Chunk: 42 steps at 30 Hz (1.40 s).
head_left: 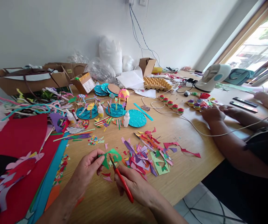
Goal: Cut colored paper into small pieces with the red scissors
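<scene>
Fingers of the right hand (134,183) hold red scissors (125,186); the left hand (89,165) pinches green paper (116,156) at the blades, over the table (182,169). Snip slowly and turn the paper, fingertips clear. Paper scraps (135,153) lie just beyond.

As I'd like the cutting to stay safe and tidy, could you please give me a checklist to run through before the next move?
1. Green paper gripped: ok, the left hand pinches its left side.
2. Red-handled scissors in hand: ok, held in the right hand.
3. Left fingertips clear of the blades: ok, they look apart, though close.
4. Cutting line marked on the paper: cannot tell, too small to see.
5. Table free of scraps near the work: not ok, colored paper scraps lie around it.
6. Co-worker's hands away from the scissors: ok, farther along the table.
</scene>
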### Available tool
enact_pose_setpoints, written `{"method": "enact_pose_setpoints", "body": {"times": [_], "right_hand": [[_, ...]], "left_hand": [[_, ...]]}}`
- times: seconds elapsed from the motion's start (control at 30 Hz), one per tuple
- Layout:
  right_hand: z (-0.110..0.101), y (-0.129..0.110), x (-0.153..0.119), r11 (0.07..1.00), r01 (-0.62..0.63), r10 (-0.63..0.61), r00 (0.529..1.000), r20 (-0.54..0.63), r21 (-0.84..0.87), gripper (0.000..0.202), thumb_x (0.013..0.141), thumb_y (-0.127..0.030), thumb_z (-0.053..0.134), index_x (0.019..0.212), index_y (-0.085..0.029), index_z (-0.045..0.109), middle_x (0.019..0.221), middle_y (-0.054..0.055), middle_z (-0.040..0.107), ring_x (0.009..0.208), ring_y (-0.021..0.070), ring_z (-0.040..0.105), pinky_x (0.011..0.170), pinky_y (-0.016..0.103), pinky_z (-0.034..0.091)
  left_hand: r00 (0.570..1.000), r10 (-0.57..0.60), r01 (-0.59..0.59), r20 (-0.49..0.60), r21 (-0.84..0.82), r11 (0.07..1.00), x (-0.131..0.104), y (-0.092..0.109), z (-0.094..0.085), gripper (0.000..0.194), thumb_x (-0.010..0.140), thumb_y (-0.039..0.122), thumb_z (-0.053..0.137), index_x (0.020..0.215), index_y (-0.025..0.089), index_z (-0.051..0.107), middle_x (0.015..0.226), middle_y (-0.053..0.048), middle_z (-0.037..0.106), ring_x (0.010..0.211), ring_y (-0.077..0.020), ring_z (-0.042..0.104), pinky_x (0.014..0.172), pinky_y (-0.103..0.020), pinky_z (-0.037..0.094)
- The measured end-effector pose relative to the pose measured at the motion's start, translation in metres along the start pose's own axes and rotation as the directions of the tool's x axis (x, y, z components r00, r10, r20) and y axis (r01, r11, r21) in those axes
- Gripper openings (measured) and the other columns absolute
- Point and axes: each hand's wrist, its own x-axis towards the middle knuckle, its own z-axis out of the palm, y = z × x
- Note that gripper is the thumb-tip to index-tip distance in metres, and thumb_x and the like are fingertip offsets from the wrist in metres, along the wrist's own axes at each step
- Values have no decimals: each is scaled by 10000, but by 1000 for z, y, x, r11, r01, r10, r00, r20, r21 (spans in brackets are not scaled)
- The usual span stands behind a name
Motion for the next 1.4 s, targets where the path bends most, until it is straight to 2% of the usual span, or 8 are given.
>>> {"method": "enact_pose_setpoints", "body": {"times": [0.17,0.3,0.53,0.67,0.83,1.03,1.2,1.4], "right_hand": [[2,-2,3,1000,-4,4,1000,5,16,343,904,-462,358,702,-199,444,614,-34,454,541,94,422,465,194,294],[4,2,1,1000,-20,20,1000,-11,6,371,887,-495,381,678,-194,443,553,-43,426,492,85,386,439,200,261],[-2,10,-9,933,-74,86,996,-20,353,409,827,-577,417,681,-195,413,494,-61,417,406,75,404,386,184,296],[-6,8,-9,910,-60,105,990,-90,410,374,798,-550,483,708,-191,425,523,-60,435,441,77,409,410,187,310],[-1,7,7,930,104,19,945,-326,354,302,636,-340,712,761,-180,488,664,-44,480,545,83,399,476,196,324],[7,0,30,909,173,-36,939,-341,379,207,646,-209,643,751,-192,466,680,-37,512,550,94,441,499,211,356],[4,-3,39,907,211,-67,926,-371,364,196,645,-208,612,725,-198,434,651,-43,509,544,99,449,504,218,367],[-1,-4,32,969,199,-123,901,-417,145,158,731,-258,564,752,-198,419,653,-49,455,569,99,412,517,211,334]], "left_hand": [[995,-4,0,103,32,999,-2,0,3,186,718,349,557,664,172,563,515,63,435,464,-93,396,440,-189,333],[993,-22,16,120,45,999,0,-2,2,204,715,369,556,660,173,545,522,67,430,464,-90,395,439,-188,328],[998,-53,52,16,41,998,3,-4,-7,177,664,338,599,718,172,573,498,74,450,474,-94,415,445,-186,335],[997,-74,73,16,33,997,3,-2,-5,153,630,296,616,709,177,559,506,65,510,491,-103,457,459,-194,359],[995,-64,64,72,-3,998,4,1,4,140,642,290,603,669,189,510,506,61,532,499,-107,469,470,-201,368],[996,-31,31,86,-3,1000,3,3,8,154,650,299,601,652,185,497,499,85,460,457,-81,398,454,-195,344],[992,5,-12,123,51,999,6,-6,1,144,684,307,577,654,176,525,538,75,436,468,-82,387,444,-194,333],[998,7,-9,68,36,999,11,-5,-7,171,688,307,589,600,176,522,518,74,430,456,-77,379,434,-187,324]]}}
